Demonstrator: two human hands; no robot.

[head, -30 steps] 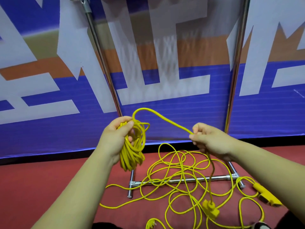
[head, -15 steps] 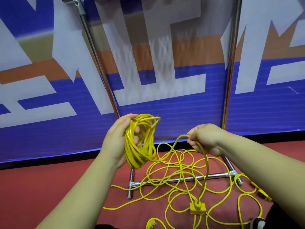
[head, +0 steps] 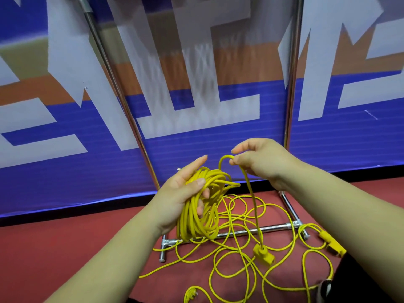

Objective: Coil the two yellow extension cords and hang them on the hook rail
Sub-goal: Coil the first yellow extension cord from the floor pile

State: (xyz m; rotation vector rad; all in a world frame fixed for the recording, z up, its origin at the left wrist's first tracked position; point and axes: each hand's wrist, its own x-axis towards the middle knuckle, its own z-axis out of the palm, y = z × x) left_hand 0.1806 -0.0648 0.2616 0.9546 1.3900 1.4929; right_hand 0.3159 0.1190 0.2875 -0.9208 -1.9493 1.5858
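My left hand (head: 185, 193) holds a thick coil of yellow cord (head: 201, 213) at chest height, thumb across the loops and fingers stretched out. Just to its right, my right hand (head: 260, 160) pinches the free end of the same cord, bent into a small loop above the coil. From that pinch the cord drops to a yellow plug block (head: 263, 255) hanging just above the floor. A second yellow cord (head: 240, 265) lies in loose tangled loops on the red floor below, with a yellow socket end (head: 332, 244) at the right.
A chrome rack stands in front of me, with two uprights (head: 291, 95) and a base bar (head: 251, 231) on the red floor (head: 65, 248); its top is out of view. A blue, white and orange banner (head: 196, 106) hangs behind it. A dark shoe (head: 325, 288) shows at the lower right.
My right hand rose and moved left toward the coil, bringing the cord's end over it. The plug block lifted and swung right. My left hand tilted the coil and spread its fingers.
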